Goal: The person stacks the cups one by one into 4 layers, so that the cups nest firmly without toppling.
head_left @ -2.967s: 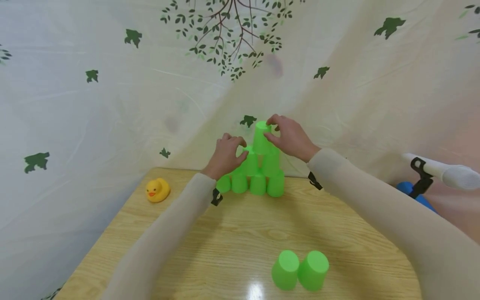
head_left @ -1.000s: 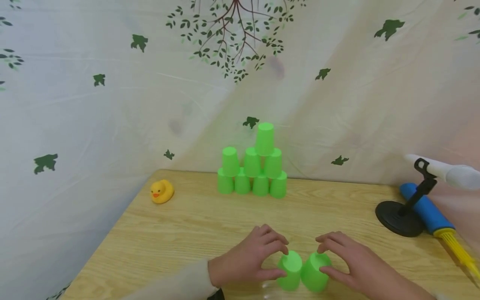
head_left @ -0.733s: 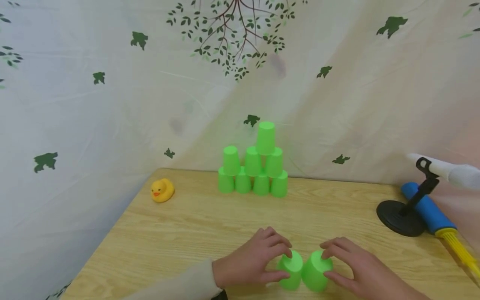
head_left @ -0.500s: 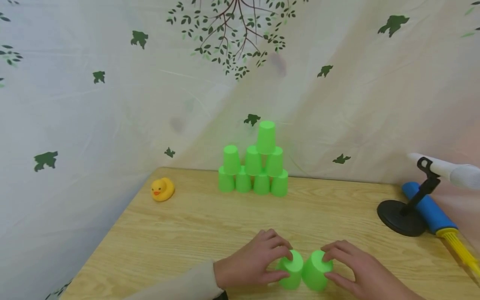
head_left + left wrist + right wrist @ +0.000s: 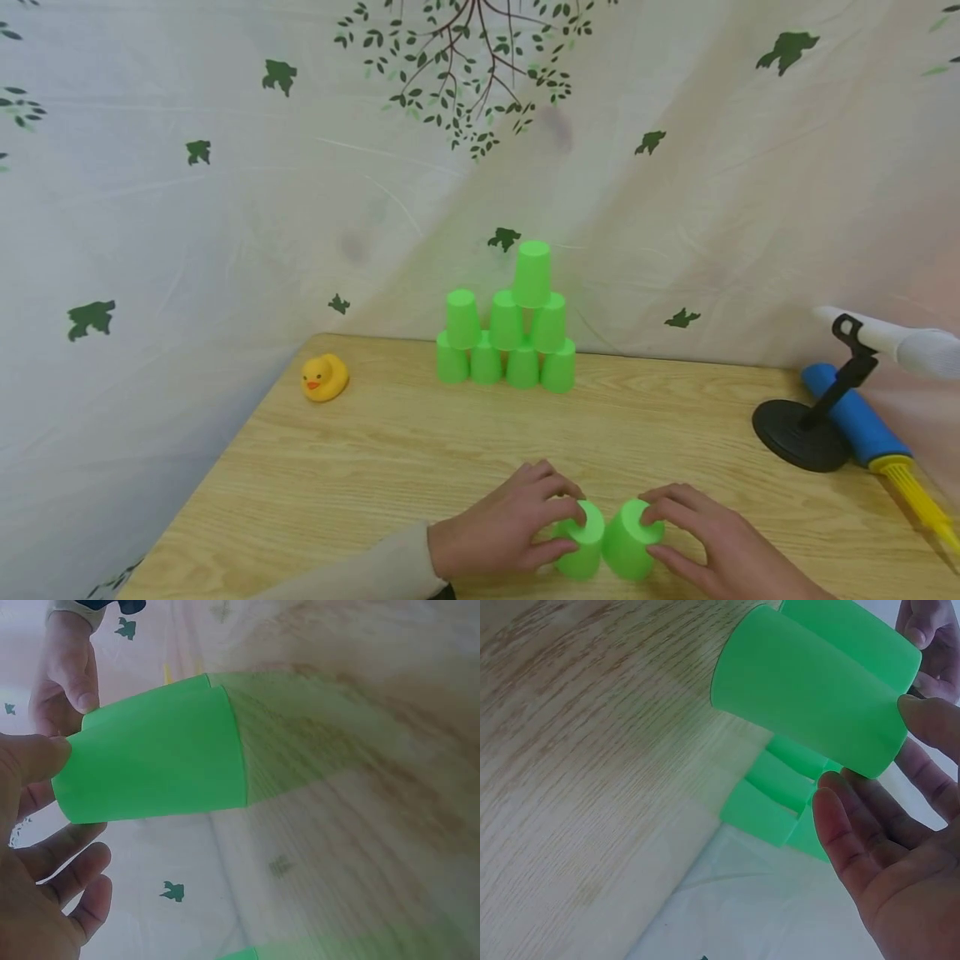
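Note:
Two upside-down green cups stand side by side near the front of the table. My left hand point(image 5: 517, 521) pinches the left cup point(image 5: 589, 546) by its upper end, thumb on the near side and fingers over the far side. Likewise my right hand point(image 5: 708, 533) pinches the right cup point(image 5: 624, 546). In the left wrist view the thumb lies against the left cup point(image 5: 157, 761); the right wrist view shows thumb and fingers around the narrow end of the right cup point(image 5: 802, 690). Both cups' wide rims face the tabletop.
A stepped stack of green cups point(image 5: 522, 369) stands at the back: several below, three above, one on top at right. A yellow rubber duck point(image 5: 325, 377) sits back left. At right are a microphone on a black stand point(image 5: 801, 435) and a blue-and-yellow pump point(image 5: 862, 421).
Three seconds ago both hands were at the stack's top cup. They have since come down to the two front cups, and the fingers have closed in on them. The stack stands unchanged.

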Tool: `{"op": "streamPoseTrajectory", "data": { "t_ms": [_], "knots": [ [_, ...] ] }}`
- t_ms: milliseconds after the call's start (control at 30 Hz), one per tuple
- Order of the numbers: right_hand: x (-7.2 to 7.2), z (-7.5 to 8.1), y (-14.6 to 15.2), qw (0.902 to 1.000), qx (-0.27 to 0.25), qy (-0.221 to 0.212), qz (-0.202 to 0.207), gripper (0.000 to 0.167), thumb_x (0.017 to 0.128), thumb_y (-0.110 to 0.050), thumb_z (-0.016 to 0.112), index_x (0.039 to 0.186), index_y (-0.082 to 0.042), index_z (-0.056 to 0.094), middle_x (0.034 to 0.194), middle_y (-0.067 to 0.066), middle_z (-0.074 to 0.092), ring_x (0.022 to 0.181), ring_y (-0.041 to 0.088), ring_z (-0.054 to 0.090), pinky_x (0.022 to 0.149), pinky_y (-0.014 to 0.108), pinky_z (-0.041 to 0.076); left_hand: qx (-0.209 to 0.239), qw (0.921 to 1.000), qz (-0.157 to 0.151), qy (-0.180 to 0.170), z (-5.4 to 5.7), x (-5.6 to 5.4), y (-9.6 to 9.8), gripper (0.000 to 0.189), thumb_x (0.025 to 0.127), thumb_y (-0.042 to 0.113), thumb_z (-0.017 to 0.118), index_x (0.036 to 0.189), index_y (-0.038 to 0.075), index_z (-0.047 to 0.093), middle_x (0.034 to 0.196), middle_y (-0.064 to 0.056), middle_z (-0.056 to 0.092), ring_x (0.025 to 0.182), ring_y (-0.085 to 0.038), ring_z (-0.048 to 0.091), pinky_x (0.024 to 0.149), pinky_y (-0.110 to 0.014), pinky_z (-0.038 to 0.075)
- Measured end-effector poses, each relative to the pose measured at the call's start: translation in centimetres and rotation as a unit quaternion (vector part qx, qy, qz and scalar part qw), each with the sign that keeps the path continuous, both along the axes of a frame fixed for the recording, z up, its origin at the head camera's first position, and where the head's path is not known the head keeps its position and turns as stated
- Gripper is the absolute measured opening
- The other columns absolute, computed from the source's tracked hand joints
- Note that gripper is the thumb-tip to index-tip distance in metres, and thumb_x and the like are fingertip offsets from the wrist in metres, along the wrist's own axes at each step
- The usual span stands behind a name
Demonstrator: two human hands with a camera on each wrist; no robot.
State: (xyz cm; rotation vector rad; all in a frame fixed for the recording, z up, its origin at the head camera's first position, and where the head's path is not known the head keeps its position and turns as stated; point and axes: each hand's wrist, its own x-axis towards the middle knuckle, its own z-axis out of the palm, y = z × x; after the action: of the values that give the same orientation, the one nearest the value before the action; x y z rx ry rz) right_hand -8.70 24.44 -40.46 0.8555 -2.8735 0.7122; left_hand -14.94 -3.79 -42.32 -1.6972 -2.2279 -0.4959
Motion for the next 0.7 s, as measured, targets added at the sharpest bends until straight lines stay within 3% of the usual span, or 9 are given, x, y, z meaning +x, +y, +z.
{"op": "streamPoseTrajectory", "data": {
  "t_ms": [133, 367, 567, 700],
  "knots": [
    [0.0, 0.0, -0.1, 0.9999, -0.001, -0.013, -0.002, 0.020, 0.088, -0.046, 0.062, 0.104, -0.036, 0.056, 0.114, -0.007, 0.055, 0.095, 0.009, 0.056, 0.072, 0.029, 0.052, 0.003, 0.9997, 0.012, -0.022, 0.0, -0.1, -0.8, 0.019, 0.094, 0.035, 0.058, 0.107, 0.021, 0.056, 0.120, 0.008, 0.052, 0.108, -0.007, 0.041, 0.094, -0.017, 0.028],
    [0.3, 0.3, -0.8, 0.9992, -0.014, 0.035, -0.009, 0.021, 0.087, -0.042, 0.066, 0.104, -0.038, 0.055, 0.112, -0.015, 0.053, 0.092, 0.004, 0.056, 0.070, 0.026, 0.051, 0.034, 0.9955, 0.050, -0.072, 1.3, -0.6, -3.3, 0.019, 0.095, 0.030, 0.058, 0.110, 0.019, 0.056, 0.121, 0.006, 0.051, 0.106, -0.008, 0.041, 0.089, -0.017, 0.034],
    [-0.3, 0.7, -1.9, 0.9935, -0.038, 0.107, 0.004, 0.027, 0.084, -0.030, 0.073, 0.104, -0.037, 0.056, 0.113, -0.018, 0.053, 0.093, 0.004, 0.057, 0.071, 0.026, 0.052, 0.075, 0.9907, 0.084, -0.076, 2.7, -1.7, -5.3, 0.018, 0.093, 0.027, 0.061, 0.108, 0.017, 0.057, 0.118, 0.003, 0.053, 0.106, -0.012, 0.043, 0.088, -0.028, 0.039],
    [-1.2, 1.1, -2.4, 0.9882, -0.061, 0.138, 0.029, 0.031, 0.082, -0.023, 0.075, 0.104, -0.034, 0.057, 0.116, -0.013, 0.054, 0.095, 0.007, 0.058, 0.076, 0.018, 0.048, 0.108, 0.9880, 0.099, -0.050, 3.6, -2.6, -6.6, 0.018, 0.093, 0.026, 0.062, 0.107, 0.015, 0.057, 0.118, 0.000, 0.055, 0.105, -0.015, 0.044, 0.087, -0.032, 0.040]
  ]
}}
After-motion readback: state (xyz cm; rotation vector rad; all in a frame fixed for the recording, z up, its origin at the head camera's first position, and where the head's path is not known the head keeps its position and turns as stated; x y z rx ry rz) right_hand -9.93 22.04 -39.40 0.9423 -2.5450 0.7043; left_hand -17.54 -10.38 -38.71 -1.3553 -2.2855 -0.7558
